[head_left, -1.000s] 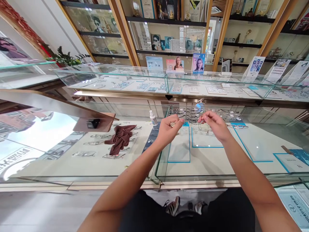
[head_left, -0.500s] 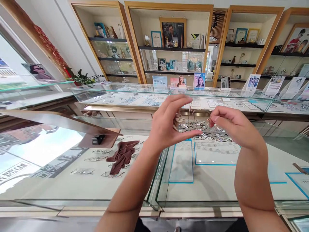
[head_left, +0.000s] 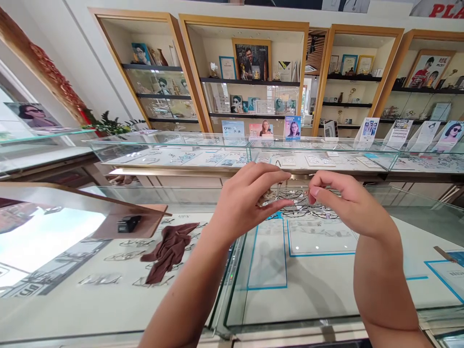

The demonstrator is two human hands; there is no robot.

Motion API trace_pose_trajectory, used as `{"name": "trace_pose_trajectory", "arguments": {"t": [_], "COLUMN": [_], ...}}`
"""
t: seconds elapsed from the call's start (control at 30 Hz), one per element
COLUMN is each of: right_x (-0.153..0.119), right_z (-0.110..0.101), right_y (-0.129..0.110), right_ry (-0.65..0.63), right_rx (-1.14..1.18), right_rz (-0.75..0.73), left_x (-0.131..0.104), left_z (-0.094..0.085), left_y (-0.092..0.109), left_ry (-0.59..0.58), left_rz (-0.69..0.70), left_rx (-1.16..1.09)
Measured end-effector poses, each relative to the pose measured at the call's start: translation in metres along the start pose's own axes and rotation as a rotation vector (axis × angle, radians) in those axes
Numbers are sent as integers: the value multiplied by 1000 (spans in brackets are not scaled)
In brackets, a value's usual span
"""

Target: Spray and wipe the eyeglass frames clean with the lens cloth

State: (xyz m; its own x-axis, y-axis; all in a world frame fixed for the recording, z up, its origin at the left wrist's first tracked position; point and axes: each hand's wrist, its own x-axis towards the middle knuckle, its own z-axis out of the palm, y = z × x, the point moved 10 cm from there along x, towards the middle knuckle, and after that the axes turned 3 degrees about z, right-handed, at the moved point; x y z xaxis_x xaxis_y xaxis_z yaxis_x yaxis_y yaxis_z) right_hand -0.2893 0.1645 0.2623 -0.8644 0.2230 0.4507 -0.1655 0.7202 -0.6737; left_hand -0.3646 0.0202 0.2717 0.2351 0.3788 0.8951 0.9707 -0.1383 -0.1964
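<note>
Over the glass showcase, my left hand (head_left: 239, 203) curls with its thumb below the fingers. A crumpled cream cloth (head_left: 267, 195) shows in its palm, partly hidden by the fingers. To its right, my right hand (head_left: 339, 195) is closed in a pinch, thumb against the index finger. Between the hands is a pair of thin-rimmed eyeglasses (head_left: 278, 165); only a slim curved end and faint wire parts show, and the right fingertips appear to grip one side. Behind and below the hands, several dark-rimmed eyeglasses (head_left: 300, 210) lie inside the showcase.
On the left showcase lies a brown cloth (head_left: 170, 251) among several eyeglasses. A wooden-framed mirror (head_left: 108, 193) leans in from the left. Glass edges (head_left: 221, 309) divide the near counters. Across the aisle stands another glass display counter (head_left: 174, 170) before wooden shelves (head_left: 250, 82).
My left thumb and fingers have drawn closer together. Both hands sit slightly lower and further left in the picture, and the view has tilted up a little. The right pinch stays closed.
</note>
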Motion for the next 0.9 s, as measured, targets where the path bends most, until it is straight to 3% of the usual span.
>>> {"name": "trace_pose_trajectory", "arguments": {"t": [0.23,0.4,0.57,0.7,0.9], "right_x": [-7,-15,-16,-15,-15], "right_z": [-4,-23,-26,-28,-26], "right_y": [-13,-18,-24,-25,-27], "right_ry": [8,181,289,371,386], "right_rx": [43,-3,20,27,29], "right_rz": [-93,-161,-275,-305,-287], "left_x": [0,-3,-7,-7,-6], "left_z": [-13,-31,-45,-49,-51], "left_y": [0,-12,-21,-23,-26], "left_ry": [74,164,267,283,288], "left_rz": [-16,-130,-245,-301,-295], "left_rx": [35,-1,-74,-74,-89]}}
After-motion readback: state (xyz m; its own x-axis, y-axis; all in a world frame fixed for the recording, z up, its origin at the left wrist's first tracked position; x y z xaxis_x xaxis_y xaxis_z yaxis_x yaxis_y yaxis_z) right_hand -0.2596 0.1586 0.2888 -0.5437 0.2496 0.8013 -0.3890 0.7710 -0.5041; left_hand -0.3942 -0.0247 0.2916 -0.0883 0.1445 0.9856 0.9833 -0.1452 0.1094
